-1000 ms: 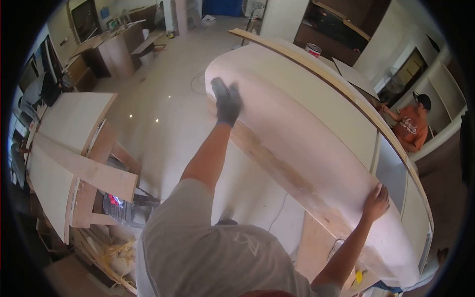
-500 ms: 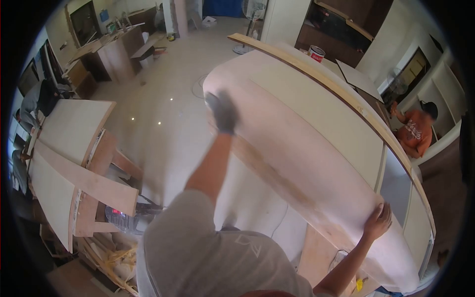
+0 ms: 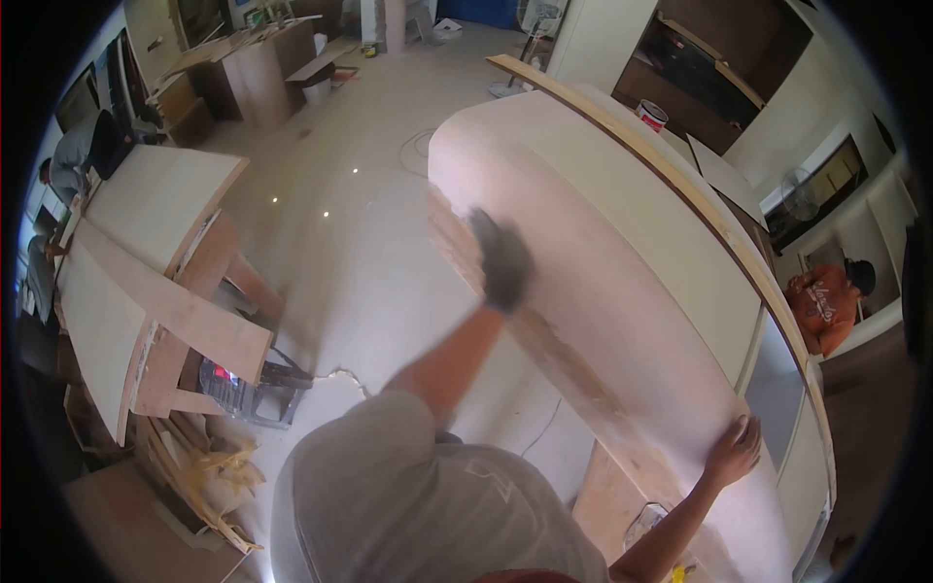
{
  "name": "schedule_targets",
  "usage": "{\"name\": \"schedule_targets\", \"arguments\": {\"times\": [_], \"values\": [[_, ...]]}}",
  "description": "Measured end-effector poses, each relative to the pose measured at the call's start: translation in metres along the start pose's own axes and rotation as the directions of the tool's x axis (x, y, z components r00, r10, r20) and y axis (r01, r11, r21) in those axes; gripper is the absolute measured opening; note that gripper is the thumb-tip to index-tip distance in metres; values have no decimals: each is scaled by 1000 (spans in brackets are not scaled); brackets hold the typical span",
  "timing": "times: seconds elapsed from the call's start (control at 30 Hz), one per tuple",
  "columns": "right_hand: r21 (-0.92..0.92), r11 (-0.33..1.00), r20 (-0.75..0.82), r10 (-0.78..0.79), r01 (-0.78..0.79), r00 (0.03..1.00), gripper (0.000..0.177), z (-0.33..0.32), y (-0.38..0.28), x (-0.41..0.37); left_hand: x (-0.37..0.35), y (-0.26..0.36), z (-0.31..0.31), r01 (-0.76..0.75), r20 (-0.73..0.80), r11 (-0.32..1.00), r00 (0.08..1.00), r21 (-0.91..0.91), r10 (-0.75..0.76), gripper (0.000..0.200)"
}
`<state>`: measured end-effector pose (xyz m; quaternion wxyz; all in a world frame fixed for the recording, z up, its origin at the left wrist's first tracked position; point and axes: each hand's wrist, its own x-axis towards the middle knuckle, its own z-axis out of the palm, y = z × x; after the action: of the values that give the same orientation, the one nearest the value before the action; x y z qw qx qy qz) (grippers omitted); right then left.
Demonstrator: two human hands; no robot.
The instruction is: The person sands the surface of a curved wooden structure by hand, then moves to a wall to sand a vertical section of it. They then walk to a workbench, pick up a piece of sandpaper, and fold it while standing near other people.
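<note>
A long pale piece with a rounded, pinkish curved edge [image 3: 583, 282] stretches diagonally in front of me, with a flat cream panel [image 3: 622, 209] along its top. My left hand [image 3: 505, 267], in a dark grey glove, presses against the curved edge in its upper part. Motion smears its fingers, so whether anything is under the palm is hidden. Bare and resting on the same curve lower down, my right hand [image 3: 736, 453] has its fingers laid over the surface and holds nothing.
A wooden strip [image 3: 661, 165] runs along the far side, near a paint can [image 3: 652, 116]. A person in an orange shirt [image 3: 824, 309] is at the right. White panels [image 3: 185, 185] on a stand and two people are at the left, above wood scraps [image 3: 228, 476].
My left hand has slid down and right along the curved edge. My right hand stays on it. The whole view has shifted slightly.
</note>
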<state>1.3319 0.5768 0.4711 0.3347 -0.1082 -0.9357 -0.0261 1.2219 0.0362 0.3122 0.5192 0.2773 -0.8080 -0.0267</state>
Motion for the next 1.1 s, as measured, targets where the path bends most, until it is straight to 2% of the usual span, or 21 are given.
{"name": "schedule_targets", "arguments": {"times": [0.13,0.17,0.23,0.27,0.3,0.33,0.43,0.5,0.6,0.63,0.67,0.7,0.73,0.8,0.83,0.87,0.9,0.93,0.97,1.07,1.1], "values": [[-33,999,-43,6,-8,999,53,-4,-7,-1,-49,27,-10,-182,267,918,960,353,88,44],[-41,999,-46,12,-14,999,53,-4,-5,-3,-29,6,-4,-265,190,894,960,362,207,38],[-29,1000,-34,12,-12,999,53,-6,-7,-2,25,-59,23,-311,142,816,950,487,277,42],[-22,1000,-30,14,-14,999,53,-7,-8,-2,50,-79,31,-152,161,960,980,235,116,43],[-20,1000,-28,16,-17,999,53,-7,-7,-1,65,-81,28,232,220,945,958,-228,-182,45],[-18,1000,-22,16,-16,1000,53,-7,-6,0,69,-76,25,412,267,836,905,-362,-330,47],[-11,1000,-15,9,-9,1000,54,-6,-7,0,-2,-20,34,171,42,985,984,19,-171,54],[-7,1000,-17,0,0,1000,54,-5,-5,0,-62,34,25,299,93,936,954,-185,-286,59],[4,1000,-16,1,-1,1000,55,0,3,0,-2,48,-45,215,26,750,967,-626,-255,62],[10,1000,-2,17,-17,1000,55,1,4,0,14,13,-13,112,-11,919,992,-379,-125,60],[18,999,14,36,-36,999,56,2,4,1,41,-30,22,-17,-12,995,1000,-97,16,59],[11,999,0,30,-30,1000,55,-2,-2,1,81,-39,-1,386,191,773,922,-503,-336,48],[3,1000,-14,28,-27,1000,54,-7,-10,1,125,-47,-27,681,507,267,703,-682,-498,43],[4,1000,-20,29,-29,999,53,-11,-14,-1,139,-66,7,693,676,-148,596,-706,-433,43],[16,999,-19,30,-29,999,53,-10,-12,1,116,-54,12,589,433,380,796,-713,-422,46],[27,999,-18,29,-28,999,53,-9,-10,1,99,-34,1,395,148,804,918,-444,-369,51],[23,999,-26,35,-34,999,53,-8,-10,1,62,-18,13,-190,-175,957,957,217,229,61],[18,999,-32,37,-36,999,52,-8,-9,0,34,24,-26,-71,-92,972,994,-225,51,65],[14,999,-37,34,-34,999,52,-7,-9,-1,24,57,-67,102,63,789,995,-606,-81,70],[-35,999,-69,0,-2,998,51,-2,-8,-3,61,37,-83,143,235,778,972,-611,5,77],[-36,999,-52,7,-9,999,51,-3,-9,-4,69,9,-30,12,24,873,1000,-487,-1,71]]}}
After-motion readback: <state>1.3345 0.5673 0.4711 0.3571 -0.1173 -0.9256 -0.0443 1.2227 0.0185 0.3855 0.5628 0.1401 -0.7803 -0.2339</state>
